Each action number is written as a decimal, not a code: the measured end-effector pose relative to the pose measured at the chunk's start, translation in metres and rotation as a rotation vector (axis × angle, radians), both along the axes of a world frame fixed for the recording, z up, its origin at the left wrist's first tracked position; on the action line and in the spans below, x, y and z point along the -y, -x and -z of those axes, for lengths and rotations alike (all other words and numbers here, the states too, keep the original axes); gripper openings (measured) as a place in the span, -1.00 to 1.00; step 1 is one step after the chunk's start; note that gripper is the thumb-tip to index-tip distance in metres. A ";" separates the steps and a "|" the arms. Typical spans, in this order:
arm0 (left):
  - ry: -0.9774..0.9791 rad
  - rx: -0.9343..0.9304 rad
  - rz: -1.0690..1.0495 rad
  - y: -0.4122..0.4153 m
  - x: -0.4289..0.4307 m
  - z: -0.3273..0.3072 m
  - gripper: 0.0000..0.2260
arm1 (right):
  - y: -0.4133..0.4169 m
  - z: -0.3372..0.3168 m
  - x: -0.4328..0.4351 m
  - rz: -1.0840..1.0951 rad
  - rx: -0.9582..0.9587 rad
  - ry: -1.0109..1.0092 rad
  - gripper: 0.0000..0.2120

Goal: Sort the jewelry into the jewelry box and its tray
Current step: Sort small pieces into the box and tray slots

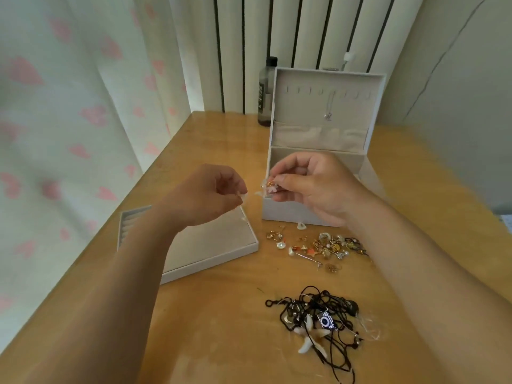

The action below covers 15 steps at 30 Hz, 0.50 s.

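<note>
The white jewelry box (293, 212) stands open at the table's middle, its lid upright with one silver necklace (329, 106) hanging inside. Its flat tray (213, 256) lies to the left. My right hand (313, 187) pinches a small gold and white earring (268, 186) in front of the box. My left hand (205, 195), above the tray, pinches a tiny pale piece (244, 197) a short gap away from the earring. A pile of small gold earrings and pins (318, 248) lies before the box. A tangle of black cord necklaces (318, 320) with a starfish pendant sits nearer me.
A dark bottle (266, 92) stands behind the box on the left. The wooden table (221, 328) ends at a curtain with pink hearts on the left and a wall on the right. A radiator is behind.
</note>
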State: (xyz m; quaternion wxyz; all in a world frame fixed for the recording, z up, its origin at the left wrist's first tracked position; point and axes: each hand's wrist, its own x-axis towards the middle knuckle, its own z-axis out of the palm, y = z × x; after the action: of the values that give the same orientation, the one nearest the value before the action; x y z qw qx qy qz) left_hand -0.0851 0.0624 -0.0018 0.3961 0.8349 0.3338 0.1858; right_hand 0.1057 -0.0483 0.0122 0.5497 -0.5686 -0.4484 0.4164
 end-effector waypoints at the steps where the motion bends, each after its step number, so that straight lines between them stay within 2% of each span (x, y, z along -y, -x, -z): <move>1: -0.013 -0.022 -0.014 0.005 -0.006 0.001 -0.87 | 0.004 -0.001 -0.013 -0.006 0.051 0.033 -0.89; 8: -0.185 -0.267 -0.053 0.029 -0.042 0.010 -0.82 | 0.033 -0.003 -0.081 -0.119 0.528 0.169 -0.91; 15: -0.098 -0.271 -0.055 0.024 -0.063 0.011 -0.84 | 0.043 0.004 -0.119 -0.186 0.913 0.269 -0.88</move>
State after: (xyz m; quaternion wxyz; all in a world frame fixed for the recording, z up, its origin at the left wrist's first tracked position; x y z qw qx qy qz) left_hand -0.1095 0.1251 -0.0128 0.3010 0.8611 0.3978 0.0981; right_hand 0.0628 0.0703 0.0082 0.1788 -0.7168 -0.6350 0.2258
